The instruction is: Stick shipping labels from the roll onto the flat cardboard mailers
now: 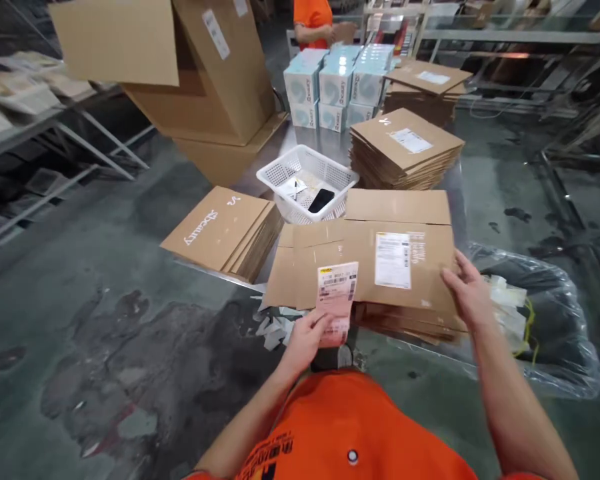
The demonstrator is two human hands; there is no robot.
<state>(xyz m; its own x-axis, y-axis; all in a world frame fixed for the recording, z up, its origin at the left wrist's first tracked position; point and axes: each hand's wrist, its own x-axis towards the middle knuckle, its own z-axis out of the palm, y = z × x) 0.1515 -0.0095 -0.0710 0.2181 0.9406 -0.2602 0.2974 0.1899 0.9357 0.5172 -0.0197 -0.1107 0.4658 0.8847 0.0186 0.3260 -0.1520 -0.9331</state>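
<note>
My left hand pinches the lower edge of a pinkish printed shipping label, held up over the front of the table. Behind it lies a flattened cardboard box on top of a stack, with a white shipping label stuck on it. My right hand is at the right edge of this cardboard, thumb on top and fingers at the side, gripping it. More flattened boxes show beneath the top one.
A white basket holds a phone and papers. Flat box stacks lie left and back right. Blue-white boxes, a tall carton and a co-worker are farther back. A plastic-lined bin stands right.
</note>
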